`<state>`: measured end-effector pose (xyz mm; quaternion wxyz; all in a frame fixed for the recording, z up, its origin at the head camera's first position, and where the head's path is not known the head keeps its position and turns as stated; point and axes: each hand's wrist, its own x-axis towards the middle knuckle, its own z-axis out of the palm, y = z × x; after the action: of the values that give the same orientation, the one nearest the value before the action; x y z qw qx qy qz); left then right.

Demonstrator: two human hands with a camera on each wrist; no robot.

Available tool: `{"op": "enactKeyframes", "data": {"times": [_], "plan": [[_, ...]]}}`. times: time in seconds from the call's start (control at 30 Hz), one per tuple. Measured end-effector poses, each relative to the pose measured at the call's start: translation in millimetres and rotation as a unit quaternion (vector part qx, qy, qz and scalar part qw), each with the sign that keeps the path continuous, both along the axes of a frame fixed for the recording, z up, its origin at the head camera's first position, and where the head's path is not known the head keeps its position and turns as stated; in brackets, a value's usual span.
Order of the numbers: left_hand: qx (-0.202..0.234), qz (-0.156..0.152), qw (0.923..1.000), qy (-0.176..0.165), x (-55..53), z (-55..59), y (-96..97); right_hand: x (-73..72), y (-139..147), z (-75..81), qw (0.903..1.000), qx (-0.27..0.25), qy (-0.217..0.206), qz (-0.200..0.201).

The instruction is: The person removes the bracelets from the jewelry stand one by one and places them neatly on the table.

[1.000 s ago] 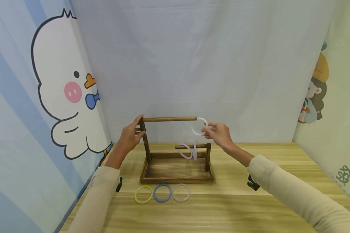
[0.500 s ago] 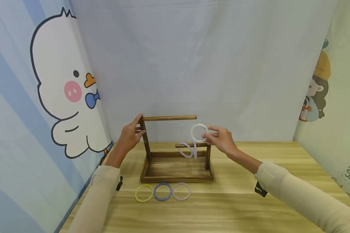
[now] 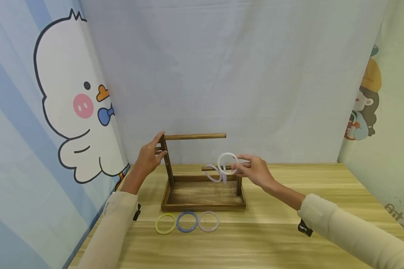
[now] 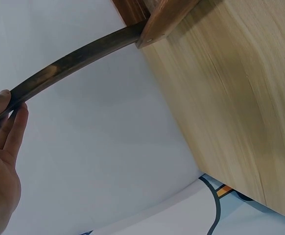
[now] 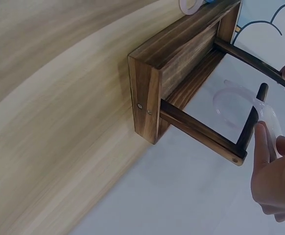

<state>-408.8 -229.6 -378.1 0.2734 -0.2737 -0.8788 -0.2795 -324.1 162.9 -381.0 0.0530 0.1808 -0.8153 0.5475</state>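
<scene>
Pale curtain point(image 3: 202, 74) behind you, wood-grain surface point(image 3: 272, 231) under everything; your right hand point(image 3: 254, 170) pinches the white ring point(image 3: 227, 153) by its right edge, thumb and fingers closed on the rim; that ring has dropped over the last second, from beside the free end of the upper rod point(image 3: 195, 136) to in front of the lower rod point(image 3: 203, 169).

My read: you're clear of the upper rod and working at lower-rod height; the ring crosses the lower rod in the head view, but I can't tell whether they touch; I wouldn't count it as threaded.

Pose: right forearm reaches up and in from lower right, fingertips pointing left, toward the rods; ring faces roughly toward the head camera, so its hole isn't squared to the rod's axis.

Next out, two lilac rings point(image 3: 216, 182) hang on the lower rod, the left one tilted; your left hand point(image 3: 149, 158) hasn't shifted, gripping the tall post point(image 3: 168, 166) near its top, thumb one side, fingers the other; looks like bracing to me.

Farther out, the tray base point(image 3: 203, 207) sits flat; yellow ring point(image 3: 165, 234), blue ring point(image 3: 187, 231) and pink ring point(image 3: 208, 230) lie in a row just in front of it.
</scene>
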Motion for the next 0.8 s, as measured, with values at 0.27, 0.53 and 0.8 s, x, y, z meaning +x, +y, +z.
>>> {"op": "enactKeyframes", "data": {"times": [0.27,0.53,0.8], "plan": [[-0.002,-0.001,1.0,0.004,-1.2,-1.2,-1.3,10.9,5.0,-14.0,0.9996,-0.001,-0.019,0.022],[0.005,-0.004,0.9999,0.009,-0.2,-0.8,-1.7,19.6,8.1,-30.4,0.999,0.011,-0.031,0.032],[0.004,-0.002,1.0,0.004,-2.6,-1.6,-1.7,28.8,8.3,-37.4,0.9982,0.006,-0.042,0.043]]}}
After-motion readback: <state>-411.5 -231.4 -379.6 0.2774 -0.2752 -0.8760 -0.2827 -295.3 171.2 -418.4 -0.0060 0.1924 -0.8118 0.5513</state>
